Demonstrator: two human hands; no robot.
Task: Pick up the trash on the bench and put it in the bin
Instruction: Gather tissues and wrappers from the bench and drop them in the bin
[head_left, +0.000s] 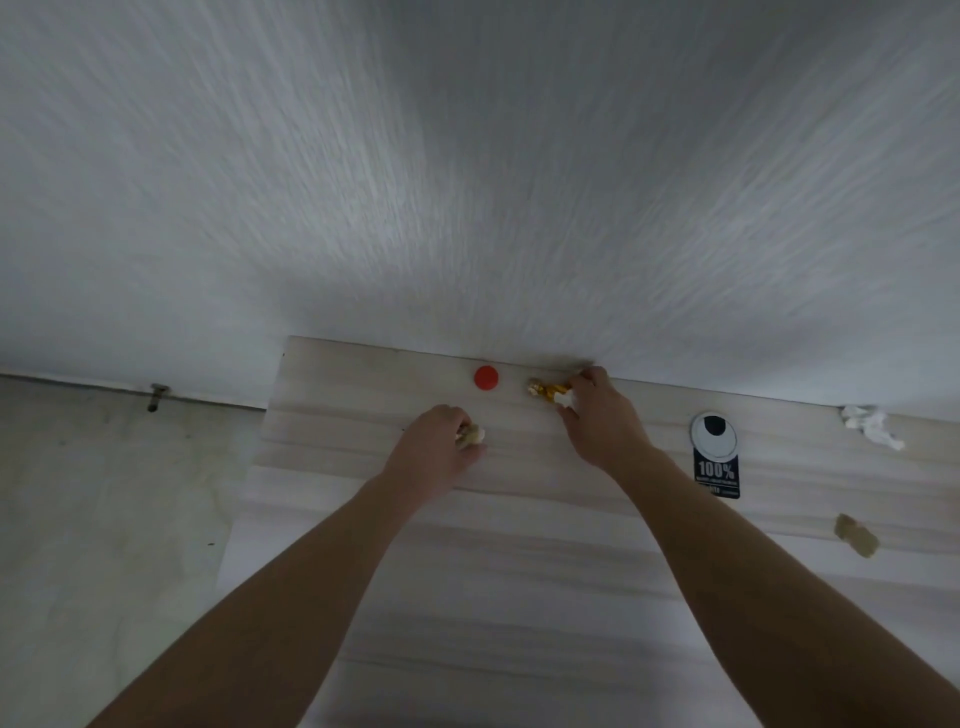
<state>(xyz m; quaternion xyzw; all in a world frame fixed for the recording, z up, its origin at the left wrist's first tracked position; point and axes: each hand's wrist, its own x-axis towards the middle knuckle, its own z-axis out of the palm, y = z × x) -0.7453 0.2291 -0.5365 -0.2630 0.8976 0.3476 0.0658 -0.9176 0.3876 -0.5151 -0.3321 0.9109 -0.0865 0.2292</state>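
The pale wood-grain bench (467, 545) runs along a white wall. My left hand (436, 447) is closed around a small crumpled beige scrap (471, 435) near the bench's far left. My right hand (597, 415) grips a gold foil wrapper (543, 388) together with a white bit at the back edge. A red bottle cap (486, 377) lies between the two hands, near the wall. Further right lie a crumpled white tissue (872, 425), a black-and-white "100%" label (716, 457) and a tan paper scrap (856, 535). No bin is in view.
A textured white wall (467, 182) rises directly behind the bench. Left of the bench is a pale floor (104, 519) with a small metal fitting (156, 395) at the wall's foot. The bench's left edge drops off at about one third of the frame.
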